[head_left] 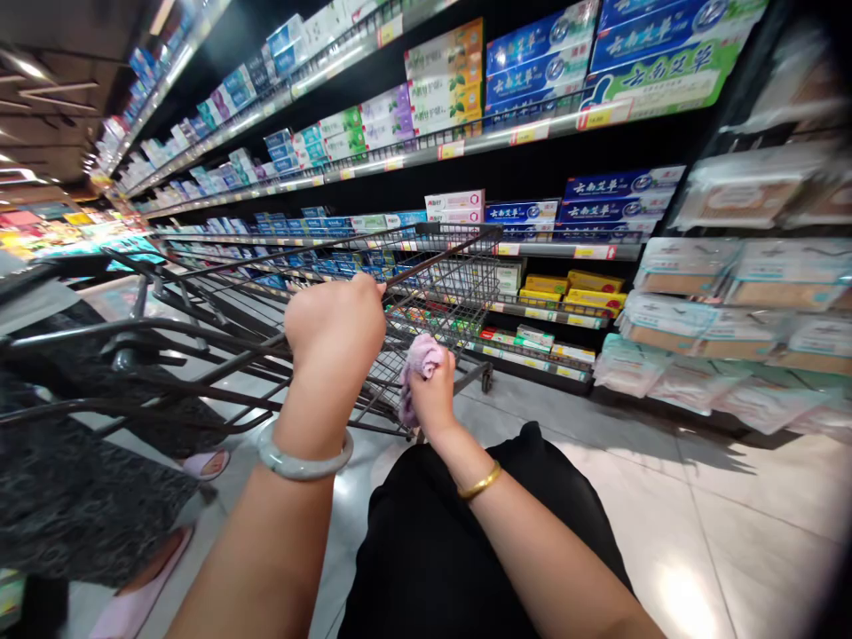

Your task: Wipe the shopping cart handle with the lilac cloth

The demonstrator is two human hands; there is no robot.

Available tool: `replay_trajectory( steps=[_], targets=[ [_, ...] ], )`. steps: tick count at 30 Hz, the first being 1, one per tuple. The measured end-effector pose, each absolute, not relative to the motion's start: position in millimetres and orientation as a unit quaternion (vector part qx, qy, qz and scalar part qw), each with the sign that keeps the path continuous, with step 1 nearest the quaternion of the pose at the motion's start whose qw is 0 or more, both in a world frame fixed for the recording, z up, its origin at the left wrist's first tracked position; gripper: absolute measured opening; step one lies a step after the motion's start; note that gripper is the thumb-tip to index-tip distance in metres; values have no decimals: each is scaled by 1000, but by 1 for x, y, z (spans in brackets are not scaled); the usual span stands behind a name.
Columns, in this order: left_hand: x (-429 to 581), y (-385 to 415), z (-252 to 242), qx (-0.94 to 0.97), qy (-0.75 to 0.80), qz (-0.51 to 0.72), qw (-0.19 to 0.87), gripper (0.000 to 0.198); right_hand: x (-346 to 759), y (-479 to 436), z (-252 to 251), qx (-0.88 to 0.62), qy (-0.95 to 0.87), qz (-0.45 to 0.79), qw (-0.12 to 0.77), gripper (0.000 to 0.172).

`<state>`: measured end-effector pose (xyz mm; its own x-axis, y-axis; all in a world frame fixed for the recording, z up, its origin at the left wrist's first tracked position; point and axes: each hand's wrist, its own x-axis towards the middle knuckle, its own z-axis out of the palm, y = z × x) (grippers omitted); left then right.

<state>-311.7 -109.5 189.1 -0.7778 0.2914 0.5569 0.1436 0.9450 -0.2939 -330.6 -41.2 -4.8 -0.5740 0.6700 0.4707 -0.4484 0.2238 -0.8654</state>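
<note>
My left hand [336,327] is closed in a fist round the top rim of a dark wire shopping cart [439,275]; a pale bangle sits on that wrist. My right hand [434,395] is lower, beside the cart's wire side, closed on a small pink cloth [418,364] that is bunched up and pressed to the wire. A gold bracelet is on the right wrist. The cart stands tilted in view, in front of the shelves, with nothing visible inside it.
Shelves of boxed toothpaste [532,80] run along the aisle behind the cart. Packs in clear wrap [725,319] are stacked at the right. Another person in a dark patterned skirt [73,497] and pink slippers stands close at the left. The floor is pale glossy tile [698,532].
</note>
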Motion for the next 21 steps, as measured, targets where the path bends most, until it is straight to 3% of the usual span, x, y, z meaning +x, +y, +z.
replay_trajectory(
  steps=[6,13,17,21],
  targets=[
    [-312,-110,189,-116,-937,123,306,48,-306,-65,38,110,-614,591,511,24],
    [-310,-111,192,-148,-930,146,304,44,-325,-57,29,28,-602,614,510,18],
    [-293,-123,203,-197,-925,157,284,32,-316,-66,45,103,-592,586,544,26],
    [-268,-149,209,-235,-899,193,315,33,-322,-62,36,133,-606,557,552,27]
  ],
)
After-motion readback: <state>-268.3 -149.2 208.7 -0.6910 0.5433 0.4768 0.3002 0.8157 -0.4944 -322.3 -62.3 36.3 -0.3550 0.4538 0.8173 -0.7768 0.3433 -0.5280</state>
